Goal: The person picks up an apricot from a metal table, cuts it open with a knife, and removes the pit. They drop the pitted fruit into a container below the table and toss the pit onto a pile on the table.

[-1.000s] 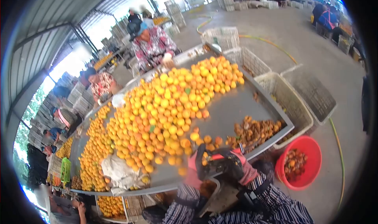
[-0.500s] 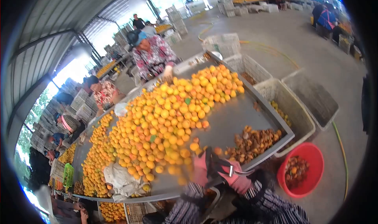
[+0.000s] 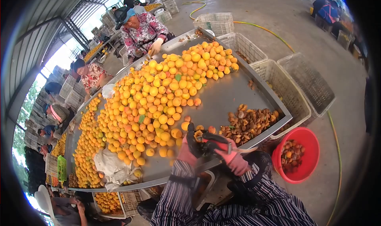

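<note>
My left hand (image 3: pixel 189 146), in a pink and black glove, is closed around an opened apricot (image 3: pixel 198 135) at the front edge of the metal table (image 3: pixel 222 121). Against it, my right hand (image 3: pixel 225 150), gloved alike, is wrapped round a small tool (image 3: pixel 246 150) whose light end sticks out to the right; its working end is hidden. Whole orange apricots (image 3: pixel 151 107) lie heaped to the left and beyond my hands. Just to the right on the table sits a pile of brownish apricot pieces (image 3: pixel 250 125).
A red bucket (image 3: pixel 313 150) with dark fruit stands at the right, near plastic crates (image 3: pixel 291 103). A pale cloth (image 3: pixel 113 166) lies at the front left. Across the table, a person (image 3: pixel 141 35) handles fruit; several others work further left.
The view has shifted, so the table sits higher and further left. An opened apricot now shows between my hands. The person opposite has drawn a gloved hand back from the heap.
</note>
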